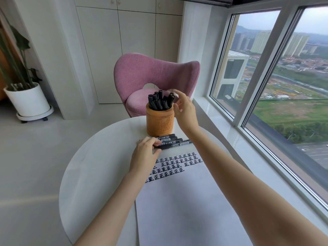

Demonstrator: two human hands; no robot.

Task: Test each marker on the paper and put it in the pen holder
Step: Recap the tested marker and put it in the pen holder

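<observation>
- The pen holder (159, 121) stands near the far edge of the round table (99, 157). I see bare tabletop to its left, and a window sill (213, 119) runs close on its right.
- A pink chair (152, 73) sits just behind the holder, beyond the table edge.
- My left hand (146, 151), in front of the holder, curls fingers and thumb round the left ends of the loose markers (174, 141). It hides those ends, so I cannot tell which one it grips.
- My right hand (184, 109) hovers beside the holder's upper right rim, fingers spread, holding nothing.
- Four loose markers lie side by side just in front of the holder's base, black with white labels too small to read.
- More black markers stand packed inside the holder.
- The paper (186, 201) runs from the holder toward me, with rows of black marks at its far end. My left forearm covers some.
</observation>
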